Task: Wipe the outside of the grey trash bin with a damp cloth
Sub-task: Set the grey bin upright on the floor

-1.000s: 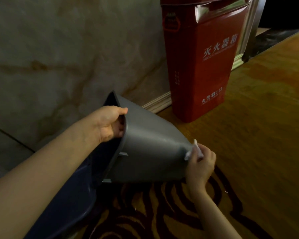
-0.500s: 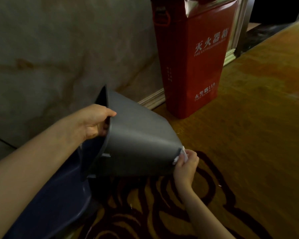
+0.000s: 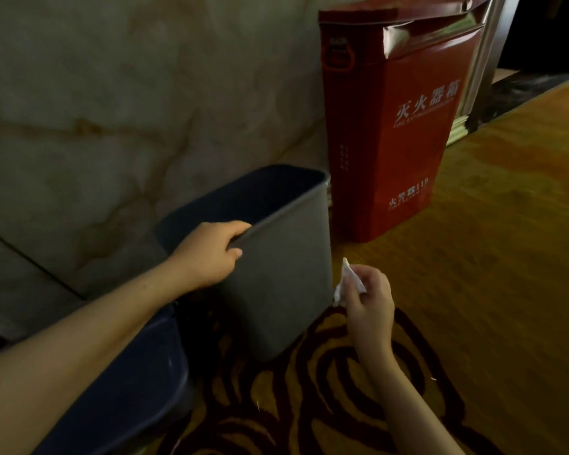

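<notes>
The grey trash bin (image 3: 283,277) stands upright on the carpet near the wall, its open top facing up. My left hand (image 3: 207,254) grips the near rim, fingers curled over the edge. My right hand (image 3: 370,297) holds a small crumpled white cloth (image 3: 347,282) beside the bin's right edge, low down; the cloth sits at or just off that corner.
A red fire-extinguisher box (image 3: 391,133) stands right behind the bin against the marble wall (image 3: 112,110). A dark blue container (image 3: 128,389) sits under my left forearm at the lower left. Patterned yellow-and-brown carpet (image 3: 490,274) spreads to the right.
The bin was tipped on its side with its base toward my right hand; it now stands upright. My right hand with the cloth has come off the base to the bin's right edge.
</notes>
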Action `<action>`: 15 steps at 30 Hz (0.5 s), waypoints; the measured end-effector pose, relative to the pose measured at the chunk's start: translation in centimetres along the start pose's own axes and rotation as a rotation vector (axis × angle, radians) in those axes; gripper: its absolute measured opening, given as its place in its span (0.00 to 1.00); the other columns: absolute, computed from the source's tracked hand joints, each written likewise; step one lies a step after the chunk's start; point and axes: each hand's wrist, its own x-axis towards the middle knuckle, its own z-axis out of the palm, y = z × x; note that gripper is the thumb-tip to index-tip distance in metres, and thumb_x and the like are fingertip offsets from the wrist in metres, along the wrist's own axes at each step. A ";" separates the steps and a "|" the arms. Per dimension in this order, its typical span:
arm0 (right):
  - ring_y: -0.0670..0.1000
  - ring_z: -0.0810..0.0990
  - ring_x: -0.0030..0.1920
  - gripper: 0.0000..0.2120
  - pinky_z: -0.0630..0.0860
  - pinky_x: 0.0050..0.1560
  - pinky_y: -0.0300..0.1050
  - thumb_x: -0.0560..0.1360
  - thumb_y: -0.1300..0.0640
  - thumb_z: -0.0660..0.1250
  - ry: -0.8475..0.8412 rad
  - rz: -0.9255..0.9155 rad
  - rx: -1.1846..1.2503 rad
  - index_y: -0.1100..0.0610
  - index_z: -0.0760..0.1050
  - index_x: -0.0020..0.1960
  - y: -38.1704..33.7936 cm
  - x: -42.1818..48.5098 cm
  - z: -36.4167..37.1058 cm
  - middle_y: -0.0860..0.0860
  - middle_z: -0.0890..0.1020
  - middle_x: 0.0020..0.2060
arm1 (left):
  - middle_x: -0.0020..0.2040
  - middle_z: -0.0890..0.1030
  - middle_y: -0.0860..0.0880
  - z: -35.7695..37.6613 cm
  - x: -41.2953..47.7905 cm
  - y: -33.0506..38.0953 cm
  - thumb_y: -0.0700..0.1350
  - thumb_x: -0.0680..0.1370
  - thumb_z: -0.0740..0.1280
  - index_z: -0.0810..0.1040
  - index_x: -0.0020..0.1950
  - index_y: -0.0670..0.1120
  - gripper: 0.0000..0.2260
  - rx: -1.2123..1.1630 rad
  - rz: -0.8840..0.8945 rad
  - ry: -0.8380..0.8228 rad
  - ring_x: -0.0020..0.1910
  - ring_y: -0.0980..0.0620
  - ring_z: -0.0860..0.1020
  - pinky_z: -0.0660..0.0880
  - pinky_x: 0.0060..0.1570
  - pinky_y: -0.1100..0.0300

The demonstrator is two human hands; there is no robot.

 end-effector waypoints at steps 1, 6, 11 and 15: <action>0.45 0.75 0.43 0.04 0.74 0.40 0.39 0.76 0.59 0.63 -0.007 -0.055 0.025 0.51 0.72 0.47 -1.2 0.1 -0.1 0.43 0.75 0.41 | 0.55 0.81 0.50 0.2 -0.4 -0.7 0.40 0.75 0.64 0.73 0.65 0.51 0.19 0.025 0.018 -0.014 0.51 0.53 0.78 0.69 0.48 0.61; 0.42 0.75 0.44 0.04 0.73 0.42 0.32 0.76 0.59 0.64 -0.118 -0.238 0.085 0.51 0.72 0.49 -6.1 1.1 0.1 0.47 0.76 0.44 | 0.55 0.82 0.50 0.8 -2.1 -5.2 0.44 0.78 0.61 0.68 0.69 0.54 0.20 0.103 0.006 -0.100 0.46 0.56 0.78 0.69 0.41 0.65; 0.40 0.74 0.45 0.05 0.70 0.44 0.27 0.76 0.59 0.64 -0.311 -0.374 0.042 0.53 0.73 0.51 -11.0 4.0 3.7 0.48 0.76 0.45 | 0.58 0.80 0.53 0.7 -2.1 -6.8 0.45 0.78 0.60 0.64 0.69 0.60 0.21 0.037 0.041 -0.233 0.49 0.60 0.77 0.73 0.48 0.64; 0.46 0.75 0.43 0.01 0.70 0.39 0.31 0.76 0.59 0.64 -0.469 -0.433 -0.114 0.56 0.74 0.47 -13.3 7.7 8.8 0.52 0.78 0.44 | 0.60 0.79 0.52 0.4 -2.2 -7.3 0.48 0.77 0.60 0.63 0.69 0.61 0.21 -0.019 0.064 -0.268 0.54 0.55 0.78 0.75 0.55 0.54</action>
